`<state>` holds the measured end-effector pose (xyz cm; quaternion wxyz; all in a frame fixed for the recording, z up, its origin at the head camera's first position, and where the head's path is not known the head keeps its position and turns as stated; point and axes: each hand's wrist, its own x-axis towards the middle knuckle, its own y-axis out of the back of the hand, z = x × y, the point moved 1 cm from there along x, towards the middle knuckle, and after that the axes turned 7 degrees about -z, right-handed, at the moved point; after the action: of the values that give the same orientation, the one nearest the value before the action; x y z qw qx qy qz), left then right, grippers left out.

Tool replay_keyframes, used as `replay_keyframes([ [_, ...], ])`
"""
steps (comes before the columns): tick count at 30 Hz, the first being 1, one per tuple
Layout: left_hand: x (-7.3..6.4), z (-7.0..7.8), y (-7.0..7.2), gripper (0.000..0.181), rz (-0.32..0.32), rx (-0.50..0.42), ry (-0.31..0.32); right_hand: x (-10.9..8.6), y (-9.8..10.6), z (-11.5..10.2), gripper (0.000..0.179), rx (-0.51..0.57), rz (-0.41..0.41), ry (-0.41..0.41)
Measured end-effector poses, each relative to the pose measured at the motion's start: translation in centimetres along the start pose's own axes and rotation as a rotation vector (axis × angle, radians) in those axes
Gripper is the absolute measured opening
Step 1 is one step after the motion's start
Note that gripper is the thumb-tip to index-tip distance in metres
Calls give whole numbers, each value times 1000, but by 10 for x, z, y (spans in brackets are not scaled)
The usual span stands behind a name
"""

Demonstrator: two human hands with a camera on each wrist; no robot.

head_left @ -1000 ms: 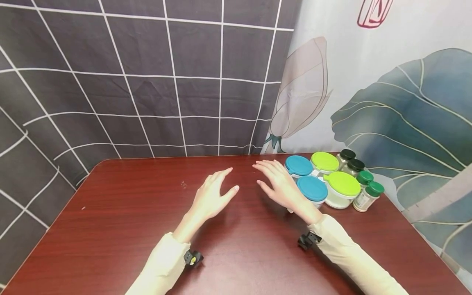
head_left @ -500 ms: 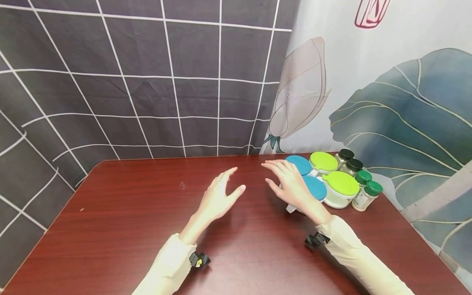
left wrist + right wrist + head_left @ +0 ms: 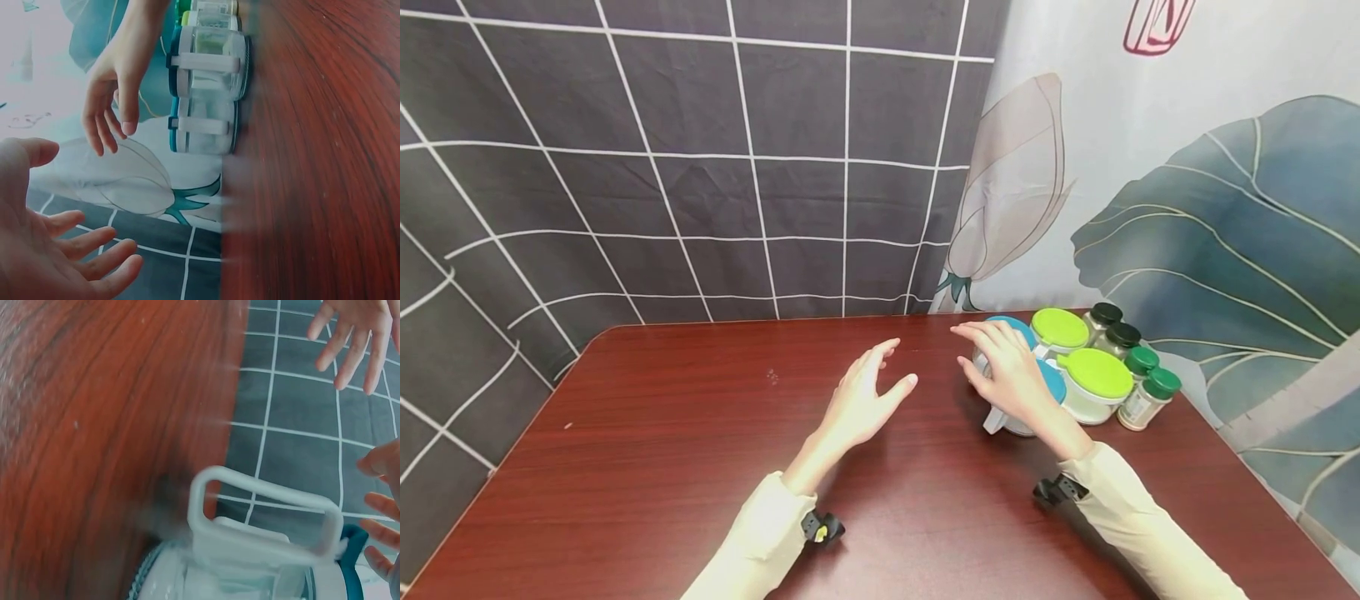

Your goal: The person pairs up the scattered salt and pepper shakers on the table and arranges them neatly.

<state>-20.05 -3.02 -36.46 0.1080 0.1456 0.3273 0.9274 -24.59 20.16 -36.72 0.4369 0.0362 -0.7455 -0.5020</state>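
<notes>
My right hand [image 3: 1011, 371] is held over two clear jars with blue lids, covering part of both. Its fingers are extended and hold nothing. The nearer blue-lidded jar [image 3: 1054, 380] has a white handle [image 3: 275, 490], which shows large in the right wrist view. Behind it stands the farther blue-lidded jar [image 3: 203, 125], also with a white handle. My left hand [image 3: 863, 402] hovers above the table to the left, palm turned inward, fingers spread and nothing in it. A gap of bare tabletop separates the two hands.
Two jars with lime-green lids [image 3: 1099, 373] stand right of the blue-lidded ones. Beyond them are small bottles with black caps [image 3: 1122, 335] and green caps [image 3: 1162, 383]. The red-brown table [image 3: 662, 442] ends against a dark gridded curtain [image 3: 700, 200] and a floral one.
Both hands have drifted right, the right one now overlapping the blue-lidded jars more. The nearer jar's white handle has come into sight below it. No jar has moved.
</notes>
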Motion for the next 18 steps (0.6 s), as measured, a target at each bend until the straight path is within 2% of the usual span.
replay_keyframes([
  [9,3,7,-8,56,-11,-58,-10,-5,9,7,42,-2,45,-41],
  [18,8,14,-19,55,-15,-98,-35,-6,20,15,46,4,39,-60],
])
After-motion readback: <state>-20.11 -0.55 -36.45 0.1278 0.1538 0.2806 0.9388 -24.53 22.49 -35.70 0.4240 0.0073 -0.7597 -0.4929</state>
